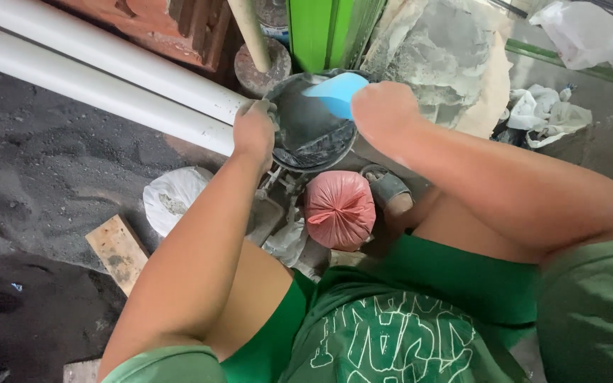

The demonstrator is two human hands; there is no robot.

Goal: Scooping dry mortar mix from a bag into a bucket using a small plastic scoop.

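Green shorts and bent knees fill the near edge, and from there both forearms reach down to a round dark bowl [310,128] of grey wet mix. Left hand [253,131] is clamped on the bowl's left rim; right hand [384,113] is closed round a light-blue plastic scoop [336,93] dipped inside. Loaded like this, the bowl is probably heavy and gritty-slick (the rim looks the surest hold). Below it sits a tied pink bag [340,209], white pipes [93,71] to the left on the dusty floor [37,170].
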